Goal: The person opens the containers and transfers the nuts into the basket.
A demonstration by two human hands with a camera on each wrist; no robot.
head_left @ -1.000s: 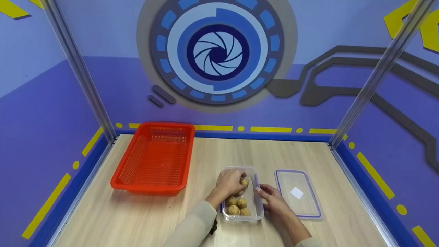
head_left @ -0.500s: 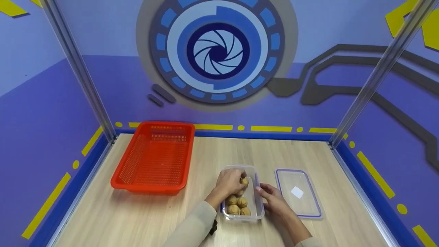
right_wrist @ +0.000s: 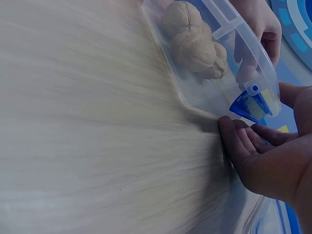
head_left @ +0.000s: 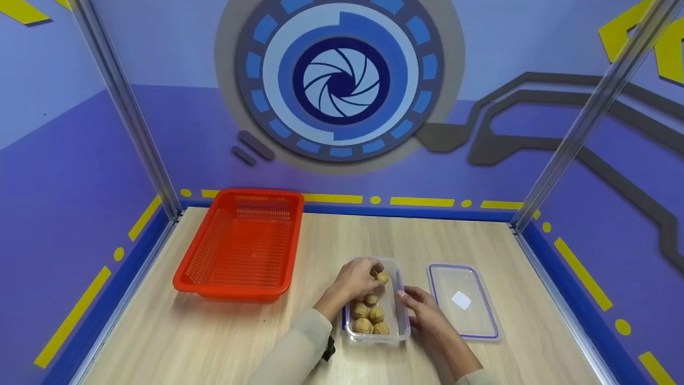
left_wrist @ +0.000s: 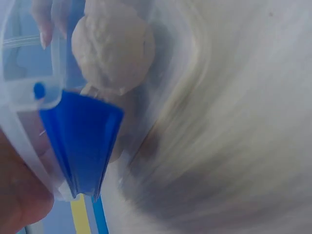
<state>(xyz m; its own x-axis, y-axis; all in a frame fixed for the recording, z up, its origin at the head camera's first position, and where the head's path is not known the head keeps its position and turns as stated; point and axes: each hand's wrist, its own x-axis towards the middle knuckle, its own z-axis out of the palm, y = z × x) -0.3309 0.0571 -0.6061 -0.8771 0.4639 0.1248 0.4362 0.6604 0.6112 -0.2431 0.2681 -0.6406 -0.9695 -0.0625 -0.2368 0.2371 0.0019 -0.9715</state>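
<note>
Walnut (head_left: 382, 278) in the left grip (head_left: 357, 278)

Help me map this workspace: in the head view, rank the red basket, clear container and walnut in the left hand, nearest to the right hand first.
1. Clear container: touching the right hand, on its left.
2. Walnut: left and farther back, pinched by the left hand.
3. Red basket: farthest left, beyond the left hand.
</note>
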